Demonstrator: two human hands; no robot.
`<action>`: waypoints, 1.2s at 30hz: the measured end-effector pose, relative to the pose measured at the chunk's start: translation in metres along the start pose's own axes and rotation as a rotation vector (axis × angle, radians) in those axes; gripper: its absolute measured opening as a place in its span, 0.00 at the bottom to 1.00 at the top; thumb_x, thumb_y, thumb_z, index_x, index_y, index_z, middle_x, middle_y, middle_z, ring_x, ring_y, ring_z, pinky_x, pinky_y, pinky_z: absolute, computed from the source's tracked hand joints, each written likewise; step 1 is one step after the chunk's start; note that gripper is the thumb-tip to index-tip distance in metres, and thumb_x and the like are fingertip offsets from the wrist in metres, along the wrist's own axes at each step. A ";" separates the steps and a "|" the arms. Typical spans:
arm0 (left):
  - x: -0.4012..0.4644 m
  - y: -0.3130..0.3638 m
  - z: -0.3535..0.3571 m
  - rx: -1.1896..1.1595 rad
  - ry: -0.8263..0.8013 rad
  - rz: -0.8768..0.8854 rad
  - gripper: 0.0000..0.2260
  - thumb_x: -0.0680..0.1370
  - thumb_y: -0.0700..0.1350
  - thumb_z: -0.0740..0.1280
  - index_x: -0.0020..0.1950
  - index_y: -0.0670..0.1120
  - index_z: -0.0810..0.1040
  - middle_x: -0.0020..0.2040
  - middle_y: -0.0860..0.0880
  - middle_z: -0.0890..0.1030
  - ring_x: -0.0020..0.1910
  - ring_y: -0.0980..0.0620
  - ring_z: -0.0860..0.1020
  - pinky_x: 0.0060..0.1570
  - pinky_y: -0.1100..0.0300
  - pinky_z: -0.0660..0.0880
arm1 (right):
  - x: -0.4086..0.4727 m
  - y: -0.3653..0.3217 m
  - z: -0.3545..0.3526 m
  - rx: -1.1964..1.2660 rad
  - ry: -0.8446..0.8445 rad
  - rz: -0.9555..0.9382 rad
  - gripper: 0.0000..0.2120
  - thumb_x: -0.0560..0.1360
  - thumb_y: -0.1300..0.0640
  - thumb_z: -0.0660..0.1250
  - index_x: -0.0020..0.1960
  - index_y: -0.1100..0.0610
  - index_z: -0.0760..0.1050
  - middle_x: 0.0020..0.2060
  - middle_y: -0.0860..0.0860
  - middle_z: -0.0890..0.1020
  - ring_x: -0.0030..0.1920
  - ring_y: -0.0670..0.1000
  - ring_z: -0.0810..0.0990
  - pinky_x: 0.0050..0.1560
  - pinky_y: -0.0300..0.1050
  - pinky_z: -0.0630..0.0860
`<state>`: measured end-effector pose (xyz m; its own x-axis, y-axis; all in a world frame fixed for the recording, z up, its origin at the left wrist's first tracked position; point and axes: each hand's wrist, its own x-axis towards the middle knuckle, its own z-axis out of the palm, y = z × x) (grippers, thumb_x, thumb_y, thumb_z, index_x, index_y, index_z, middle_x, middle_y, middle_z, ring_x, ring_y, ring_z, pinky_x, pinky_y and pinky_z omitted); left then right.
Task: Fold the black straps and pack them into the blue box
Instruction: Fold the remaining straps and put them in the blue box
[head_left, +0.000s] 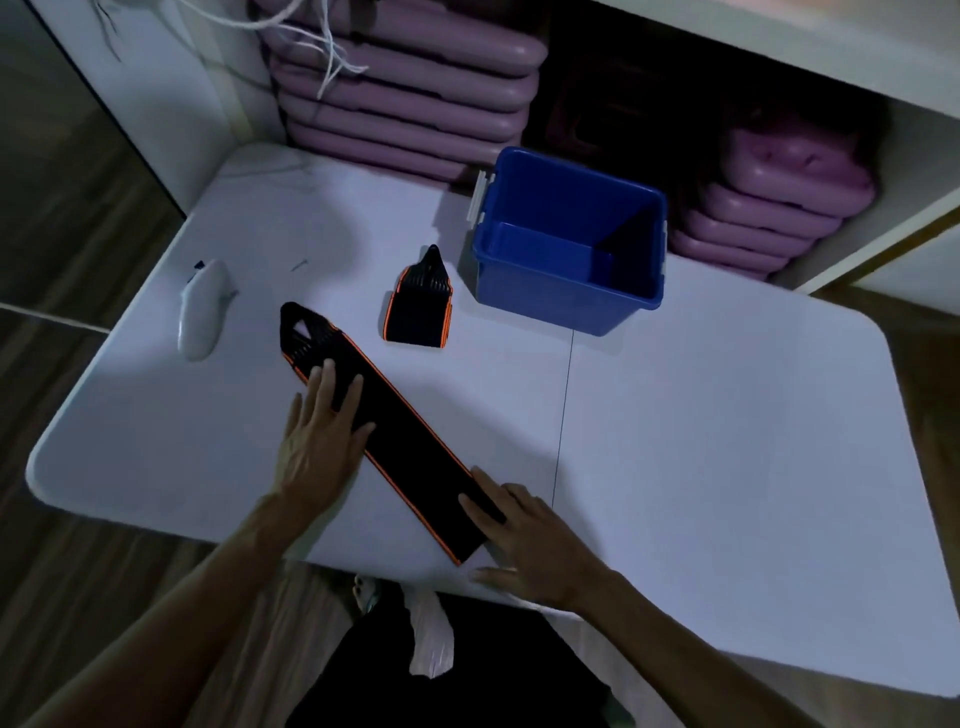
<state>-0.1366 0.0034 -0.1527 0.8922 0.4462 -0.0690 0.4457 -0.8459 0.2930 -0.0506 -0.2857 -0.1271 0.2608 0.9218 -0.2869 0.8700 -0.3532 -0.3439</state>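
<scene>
A long black strap (400, 431) with orange edging lies flat and unrolled on the white table (727, 467), running diagonally from its looped, ribbed end, which points away from the blue box (571, 244), down to its square-cut end at the table's near edge. The left hand (317, 441) rests open, palm down, with its fingers spread across the strap's upper part, just below the ribbed end. The right hand (524, 540) is also open and flat, its fingers lying over the strap's near end and its thumb on the table beside it; neither hand grips anything. A second strap (418, 306), already folded into a compact bundle with its pointed tip up, sits on the table just beside the blue box, on the side facing the long strap, apart from both. The blue box stands open at the table's far edge, and its visible interior is bare. Well to the far side of the long strap from the box lies a white handheld device (200, 312). Behind the box are stacks of purple lids (405, 98).
</scene>
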 end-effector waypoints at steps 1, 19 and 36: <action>-0.012 0.012 0.004 -0.027 0.016 0.020 0.28 0.79 0.58 0.50 0.74 0.44 0.62 0.77 0.38 0.57 0.76 0.38 0.56 0.69 0.39 0.63 | -0.002 0.005 0.000 -0.020 0.009 -0.020 0.38 0.77 0.36 0.59 0.79 0.55 0.54 0.80 0.55 0.47 0.70 0.59 0.64 0.63 0.55 0.72; -0.134 0.135 0.058 -0.231 0.162 -0.033 0.21 0.81 0.51 0.56 0.53 0.37 0.82 0.52 0.38 0.81 0.55 0.46 0.73 0.50 0.51 0.78 | 0.032 0.059 0.002 -0.103 0.276 -0.519 0.16 0.76 0.50 0.65 0.59 0.57 0.82 0.58 0.55 0.83 0.58 0.56 0.79 0.47 0.48 0.76; -0.131 0.143 0.061 -0.077 0.099 -0.191 0.22 0.78 0.55 0.60 0.64 0.40 0.74 0.65 0.41 0.75 0.65 0.43 0.72 0.60 0.47 0.76 | 0.052 0.067 -0.015 -0.084 0.143 -0.580 0.26 0.75 0.40 0.66 0.67 0.53 0.75 0.69 0.55 0.73 0.64 0.58 0.70 0.53 0.53 0.74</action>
<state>-0.1853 -0.1941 -0.1602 0.7794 0.6254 -0.0375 0.5953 -0.7205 0.3556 0.0276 -0.2592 -0.1520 -0.2171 0.9748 0.0517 0.9158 0.2217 -0.3347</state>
